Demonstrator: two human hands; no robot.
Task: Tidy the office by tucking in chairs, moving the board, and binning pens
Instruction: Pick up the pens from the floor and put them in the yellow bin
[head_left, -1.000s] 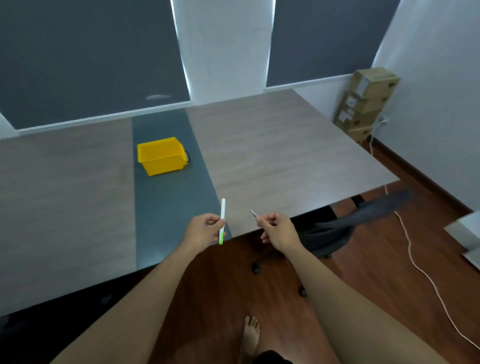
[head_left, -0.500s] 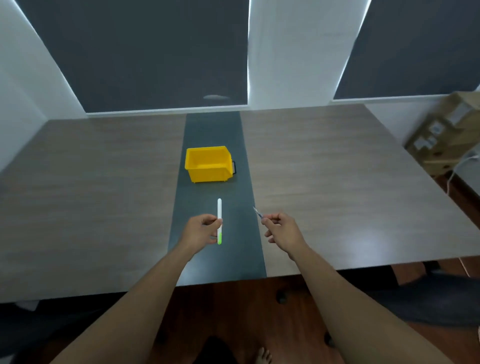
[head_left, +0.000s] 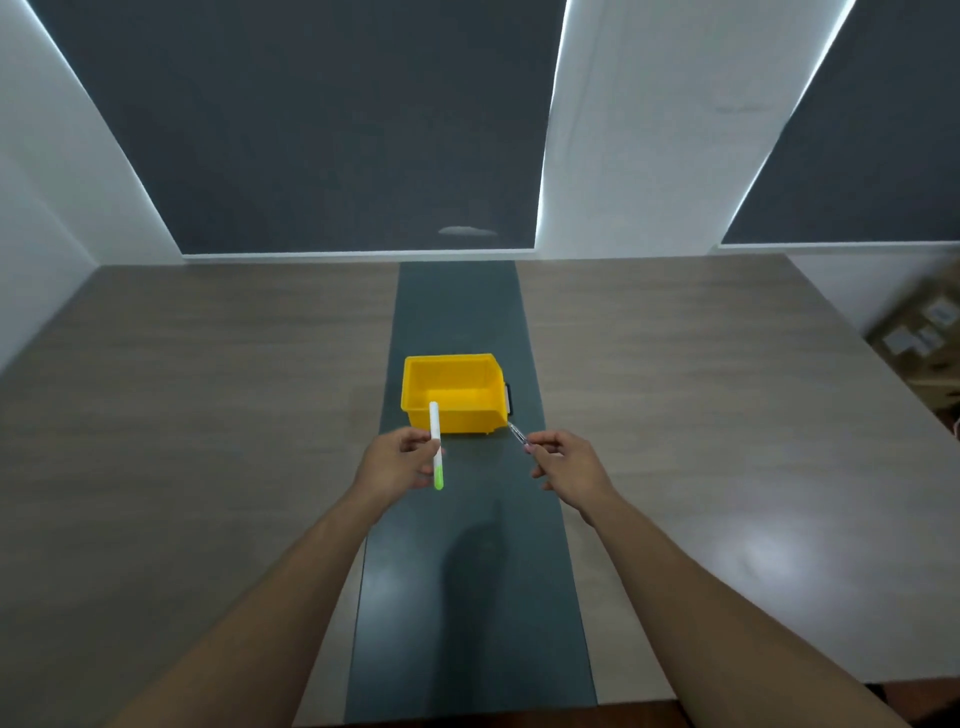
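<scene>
- The left hand (head_left: 397, 464) is closed in a pinch around a white pen with a green end (head_left: 436, 445), held near its middle and standing almost upright, green end down.
- The right hand (head_left: 563, 464) is closed too, fingertips pinched on a thin, pale second pen (head_left: 517, 433); only a short tip pokes out toward the bin.
- Both hands hang above the bench (head_left: 208, 441), over its dark centre strip (head_left: 467, 597), just short of the yellow bin (head_left: 451, 392) that stands on the strip.
- The white pen's top overlaps the bin's front wall in this view, but I judge it is not yet over the opening.
- Risks from here:
  - Letting go this early would likely land a pen on the strip before the bin, or bounce it off the front wall.
  - An upright pen dropped end-first could tip over the low front lip and roll away across the smooth bench.
  - The right hand's pen is thin and barely gripped at its end; it could slip or flick sideways on release.
  - A knock from a hand could slide the light bin.
- Hard to make out:
  - Most of the thin pen is buried in the right hand.
  - The bin floor near its front wall is hidden; what shows looks bare.
  - A small dark part at the bin's right side is unclear.
  - Blurred cardboard boxes (head_left: 919, 338) sit cut off at the right edge.
  - No chairs or board show, so that part of the tidying cannot be judged.
</scene>
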